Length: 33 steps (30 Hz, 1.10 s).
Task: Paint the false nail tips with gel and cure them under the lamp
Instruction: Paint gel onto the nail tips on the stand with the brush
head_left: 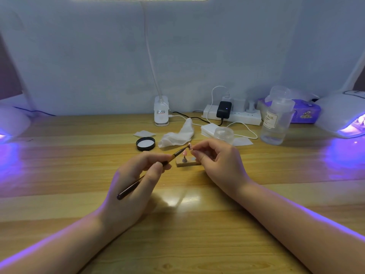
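left hand (136,175) pinches gel brush (150,171), bristles at the nail tip | right hand (219,161) pinches small nail tip (189,144) above wooden stand (187,162) | second pink tip (185,153) on stand | lit curing lamp (343,115) far right

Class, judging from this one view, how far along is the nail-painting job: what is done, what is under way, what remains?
Done: the jar is open, its lid lying apart, and one pink tip stands on the wooden block. Under way: the left hand holds the brush to a tip pinched in the right hand. Left: curing it under the lit lamp.
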Available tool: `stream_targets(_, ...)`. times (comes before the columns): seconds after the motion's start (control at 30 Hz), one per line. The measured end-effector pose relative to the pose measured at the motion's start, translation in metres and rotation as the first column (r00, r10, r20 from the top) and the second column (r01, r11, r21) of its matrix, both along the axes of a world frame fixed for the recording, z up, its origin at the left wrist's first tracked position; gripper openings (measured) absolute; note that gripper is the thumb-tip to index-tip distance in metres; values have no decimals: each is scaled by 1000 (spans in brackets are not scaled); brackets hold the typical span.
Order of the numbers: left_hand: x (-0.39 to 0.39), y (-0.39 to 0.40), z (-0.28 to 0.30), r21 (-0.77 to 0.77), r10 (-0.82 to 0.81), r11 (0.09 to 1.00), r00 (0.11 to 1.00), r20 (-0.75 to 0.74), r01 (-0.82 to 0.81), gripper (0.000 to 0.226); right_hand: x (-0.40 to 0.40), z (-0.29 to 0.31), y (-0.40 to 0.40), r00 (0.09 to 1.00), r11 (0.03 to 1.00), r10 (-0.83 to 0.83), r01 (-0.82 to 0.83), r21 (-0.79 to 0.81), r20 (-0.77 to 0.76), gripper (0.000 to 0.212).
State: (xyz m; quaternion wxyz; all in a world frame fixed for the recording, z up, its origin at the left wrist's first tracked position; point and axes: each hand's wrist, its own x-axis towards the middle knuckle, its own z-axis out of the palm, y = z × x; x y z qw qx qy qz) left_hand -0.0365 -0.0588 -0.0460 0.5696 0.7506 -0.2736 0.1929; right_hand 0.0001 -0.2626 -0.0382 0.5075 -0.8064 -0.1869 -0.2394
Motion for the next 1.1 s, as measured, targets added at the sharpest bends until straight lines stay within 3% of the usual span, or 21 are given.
stream_targets(0.57, 1, -4, 3, -112, -61, 992, 994, -93, 51, 26, 0, 0, 0, 998, 1000, 7, -8, -8, -60, 10)
stream_targets(1.1, 1, -1, 3, -74, -53, 996, 992, -111, 44, 22, -1, 0, 0, 998, 1000, 3, -2, 21, -62, 11)
